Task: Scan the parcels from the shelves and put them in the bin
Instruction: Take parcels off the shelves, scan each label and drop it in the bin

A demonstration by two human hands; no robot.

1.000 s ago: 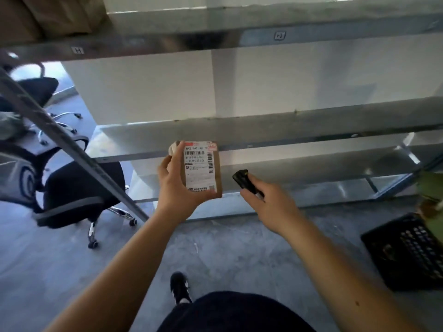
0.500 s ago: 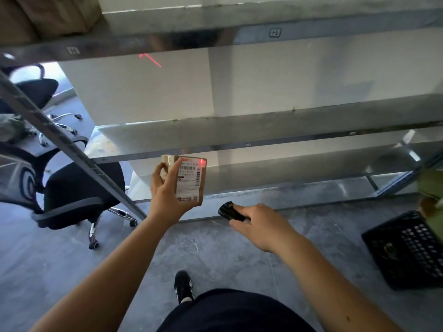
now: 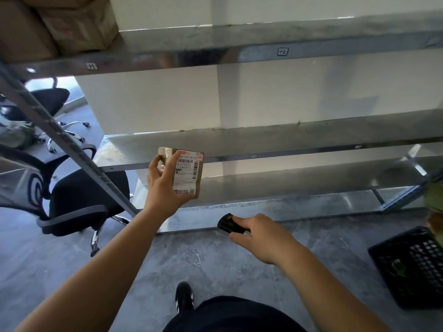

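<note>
Both arms are bare and stretched out forward. Left hand (image 3: 165, 188) is up higher, palm facing away, thumb and fingers wrapped around a small parcel (image 3: 188, 172). Right hand (image 3: 261, 236) sits lower and a bit to the right, knuckles up, curled around a little black scanner (image 3: 226, 221), index finger lying along its top.

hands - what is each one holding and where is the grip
The left hand holds a small brown parcel by its left side and bottom edge, label in view. The right hand grips a black scanner by its rear.
</note>
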